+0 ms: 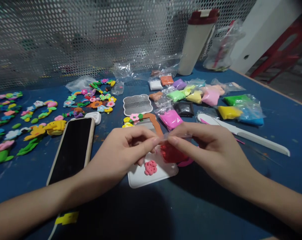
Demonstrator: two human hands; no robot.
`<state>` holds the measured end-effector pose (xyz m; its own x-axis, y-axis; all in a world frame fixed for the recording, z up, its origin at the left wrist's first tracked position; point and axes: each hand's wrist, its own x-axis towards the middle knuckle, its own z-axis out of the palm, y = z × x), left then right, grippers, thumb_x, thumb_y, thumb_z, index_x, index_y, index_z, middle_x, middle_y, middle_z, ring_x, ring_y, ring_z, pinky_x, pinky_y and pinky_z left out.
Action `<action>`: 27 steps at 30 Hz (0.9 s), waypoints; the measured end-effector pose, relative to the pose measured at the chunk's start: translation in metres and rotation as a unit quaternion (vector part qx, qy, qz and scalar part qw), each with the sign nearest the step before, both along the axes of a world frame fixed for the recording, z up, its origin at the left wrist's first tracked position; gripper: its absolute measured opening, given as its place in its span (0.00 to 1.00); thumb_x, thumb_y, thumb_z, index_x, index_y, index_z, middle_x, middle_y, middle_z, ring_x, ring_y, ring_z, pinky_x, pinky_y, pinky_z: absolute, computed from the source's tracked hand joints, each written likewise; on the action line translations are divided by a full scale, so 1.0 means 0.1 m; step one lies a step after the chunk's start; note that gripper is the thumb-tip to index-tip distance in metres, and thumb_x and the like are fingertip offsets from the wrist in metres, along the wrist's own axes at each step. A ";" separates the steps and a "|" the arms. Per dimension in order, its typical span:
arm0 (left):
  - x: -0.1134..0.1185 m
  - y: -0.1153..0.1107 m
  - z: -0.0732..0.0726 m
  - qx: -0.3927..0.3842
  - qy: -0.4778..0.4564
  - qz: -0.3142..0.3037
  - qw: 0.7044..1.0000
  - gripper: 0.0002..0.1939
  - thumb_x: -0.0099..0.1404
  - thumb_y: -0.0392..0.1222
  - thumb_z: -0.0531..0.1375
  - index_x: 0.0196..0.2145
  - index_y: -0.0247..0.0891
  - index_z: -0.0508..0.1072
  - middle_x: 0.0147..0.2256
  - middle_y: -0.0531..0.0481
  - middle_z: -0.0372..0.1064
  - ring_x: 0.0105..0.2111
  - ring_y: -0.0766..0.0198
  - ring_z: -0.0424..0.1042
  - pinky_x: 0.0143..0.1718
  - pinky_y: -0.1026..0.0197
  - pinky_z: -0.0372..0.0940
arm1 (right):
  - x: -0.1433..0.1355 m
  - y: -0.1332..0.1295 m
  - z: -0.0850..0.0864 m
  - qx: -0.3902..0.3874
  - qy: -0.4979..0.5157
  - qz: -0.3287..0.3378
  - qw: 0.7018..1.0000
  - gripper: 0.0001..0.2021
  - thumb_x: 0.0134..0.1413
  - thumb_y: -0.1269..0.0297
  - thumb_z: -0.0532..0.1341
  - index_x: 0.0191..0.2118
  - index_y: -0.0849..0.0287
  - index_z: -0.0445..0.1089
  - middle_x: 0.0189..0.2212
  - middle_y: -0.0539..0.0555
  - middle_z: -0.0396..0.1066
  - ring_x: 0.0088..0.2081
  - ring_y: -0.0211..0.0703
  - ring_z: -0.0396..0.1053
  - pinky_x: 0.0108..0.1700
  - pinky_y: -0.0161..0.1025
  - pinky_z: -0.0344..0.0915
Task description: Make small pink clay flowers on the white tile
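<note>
Between my two hands hangs a small clear bag of red modelling clay [173, 152]. The fingertips of my left hand [127, 148] pinch the left end of its plastic top edge. My right hand [211, 150] pinches the same edge from the right, thumb toward me. Under the bag lies a white mirror back [138, 178] bearing a pink clay flower cluster [150, 167]. Just beyond, partly hidden by my hands, is a mirror framed with a brown clay strip [154, 123] and a pink clay flower [134, 117]. A second wavy-edged mirror [137, 105] lies behind it.
A phone [72, 150] lies left of my left hand, with colourful clay pieces [95, 100] beyond. Several clay packets [186, 93] spread behind my hands. At right is a white comb [253, 138]. A cream tumbler [194, 43] stands at the back against perforated metal [90, 36].
</note>
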<state>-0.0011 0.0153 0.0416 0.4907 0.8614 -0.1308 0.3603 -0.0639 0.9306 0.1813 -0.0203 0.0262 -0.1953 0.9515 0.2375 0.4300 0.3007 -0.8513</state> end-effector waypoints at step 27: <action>-0.08 0.15 -0.14 -0.264 -0.203 0.022 0.943 0.08 0.68 0.41 0.54 0.34 0.35 0.69 0.20 0.54 0.71 0.12 0.76 0.62 0.16 0.74 0.57 | 0.33 0.29 -0.12 -0.098 -0.153 -0.032 0.983 0.12 0.59 0.53 0.54 0.32 0.55 0.63 0.26 0.51 0.66 0.26 0.42 0.63 0.27 0.38 0.59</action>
